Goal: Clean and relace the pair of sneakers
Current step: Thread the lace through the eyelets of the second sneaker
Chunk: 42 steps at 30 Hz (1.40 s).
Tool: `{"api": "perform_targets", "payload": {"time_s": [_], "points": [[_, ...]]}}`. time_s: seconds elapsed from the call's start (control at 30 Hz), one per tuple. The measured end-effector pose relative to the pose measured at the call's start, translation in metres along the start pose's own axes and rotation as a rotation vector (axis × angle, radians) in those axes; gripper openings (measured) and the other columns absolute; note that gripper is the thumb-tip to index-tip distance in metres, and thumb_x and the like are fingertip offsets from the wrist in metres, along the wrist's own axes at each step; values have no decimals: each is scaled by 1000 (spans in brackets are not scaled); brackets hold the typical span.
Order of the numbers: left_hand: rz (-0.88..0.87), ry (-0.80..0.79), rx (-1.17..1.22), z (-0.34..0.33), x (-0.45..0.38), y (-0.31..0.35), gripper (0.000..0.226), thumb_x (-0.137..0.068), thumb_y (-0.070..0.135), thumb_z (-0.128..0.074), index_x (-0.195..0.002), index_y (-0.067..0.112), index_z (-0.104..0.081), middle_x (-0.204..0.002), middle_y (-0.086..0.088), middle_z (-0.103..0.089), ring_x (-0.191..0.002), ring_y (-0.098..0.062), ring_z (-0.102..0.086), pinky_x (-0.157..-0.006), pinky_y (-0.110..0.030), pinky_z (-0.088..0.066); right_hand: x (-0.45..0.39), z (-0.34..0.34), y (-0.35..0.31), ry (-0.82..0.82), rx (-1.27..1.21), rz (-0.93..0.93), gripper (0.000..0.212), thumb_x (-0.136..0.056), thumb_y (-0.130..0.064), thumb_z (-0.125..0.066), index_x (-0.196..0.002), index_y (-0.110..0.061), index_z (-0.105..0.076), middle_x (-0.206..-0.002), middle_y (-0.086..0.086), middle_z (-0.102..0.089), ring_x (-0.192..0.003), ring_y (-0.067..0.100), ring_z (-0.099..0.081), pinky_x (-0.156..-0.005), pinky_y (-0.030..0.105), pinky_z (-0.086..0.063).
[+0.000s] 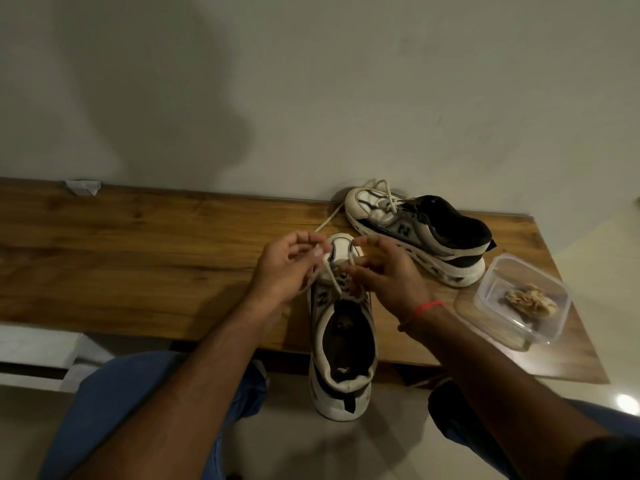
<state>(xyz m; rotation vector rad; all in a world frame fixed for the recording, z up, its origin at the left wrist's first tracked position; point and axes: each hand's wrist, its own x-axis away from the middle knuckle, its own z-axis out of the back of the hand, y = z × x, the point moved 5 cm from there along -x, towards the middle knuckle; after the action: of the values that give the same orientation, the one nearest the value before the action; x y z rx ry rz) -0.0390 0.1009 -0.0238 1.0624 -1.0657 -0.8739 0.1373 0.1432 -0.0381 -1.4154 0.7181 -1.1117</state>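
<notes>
Near sneaker [341, 327] at frame centre, toe away and heel overhanging the table [138, 258] edge, presumably to face the eyelets. Left hand [287, 268] pinching one lace [331, 280] end, right hand [384, 271] curled round the other, pulling apart to tighten. Second sneaker [419, 230] parked upper right, laced loosely.

Left grip [287, 263], right grip [384, 271]: fingers curled.

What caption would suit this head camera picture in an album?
Both hands, left and right, work a white lace on the near sneaker at a wooden table's edge.
</notes>
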Motion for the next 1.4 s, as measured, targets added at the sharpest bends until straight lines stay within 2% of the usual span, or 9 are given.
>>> {"api": "perform_targets", "payload": {"time_s": [0.2, 0.3, 0.47, 0.6, 0.73, 0.9, 1.07, 1.2, 1.4], "points": [[-316, -199, 4, -21, 12, 18, 29, -94, 1, -64, -121, 11, -65, -110, 0, -77, -109, -12, -71, -87, -30, -60, 6, -18, -5, -242, -18, 81, 24, -95, -7, -62, -119, -9, -65, -103, 3, -74, -92, 15, -69, -79, 27, -55], [-297, -171, -9, -18, 11, 15, 31, -97, 6, -62, -125, 18, -64, -117, 1, -74, -107, -15, -72, -76, -31, -62, 8, -17, -10, -304, 43, 90, 19, -97, -14, -60, -113, -8, -69, -100, 4, -74, -93, 22, -69, -85, 39, -56], [-321, -108, -466, -3, 7, 10, 23, -101, 36, -57, -119, 28, -67, -108, 12, -70, -85, 2, -68, -68, -21, -57, 1, -4, -6, -115, 81, 106, 17, -96, -16, -61, -104, -9, -74, -97, 10, -74, -88, 29, -70, -83, 45, -58], [-190, -203, -654, 6, 2, 2, 15, -96, 39, -64, -86, 31, -72, -77, 8, -71, -63, -6, -59, -58, -26, -46, -7, 7, 3, 12, 13, 41, 12, -90, -3, -65, -100, -3, -73, -97, 11, -75, -89, 24, -73, -82, 47, -61], [84, -392, -316, -6, 6, -9, 14, -95, 14, -66, -105, 19, -75, -96, 1, -77, -77, -10, -69, -63, -25, -56, -8, 11, 5, 41, -40, 42, 12, -86, -2, -70, -98, -1, -71, -99, 15, -72, -91, 28, -72, -82, 45, -61], [55, -236, -216, -21, 5, -19, 27, -88, 13, -75, -112, 22, -65, -101, 2, -76, -92, -12, -73, -80, -39, -61, -5, 2, -5, -118, -116, 80, 16, -81, 3, -72, -97, 5, -70, -94, 17, -72, -88, 26, -71, -78, 35, -59], [-228, -237, -477, -30, 9, -15, 42, -92, 17, -70, -131, 30, -60, -114, 18, -61, -100, 3, -59, -83, -21, -53, -2, 0, -11, -188, -49, 124, 18, -80, 0, -73, -97, 4, -71, -98, 21, -73, -96, 31, -72, -85, 39, -60], [-345, -138, -606, -39, 14, -23, 22, -97, 25, -56, -117, 20, -66, -101, 6, -66, -89, -6, -64, -74, -31, -58, 0, -2, -12, -209, 68, 195, 19, -83, -5, -72, -101, 1, -72, -99, 14, -74, -98, 28, -71, -87, 43, -59], [-252, -159, -599, -38, 11, -23, 18, -102, 28, -50, -100, 20, -65, -82, 3, -63, -69, -10, -59, -58, -28, -48, -4, 4, -9, -179, 131, 164, 14, -84, -1, -71, -97, -3, -72, -92, 11, -75, -89, 23, -73, -80, 33, -59]]}}
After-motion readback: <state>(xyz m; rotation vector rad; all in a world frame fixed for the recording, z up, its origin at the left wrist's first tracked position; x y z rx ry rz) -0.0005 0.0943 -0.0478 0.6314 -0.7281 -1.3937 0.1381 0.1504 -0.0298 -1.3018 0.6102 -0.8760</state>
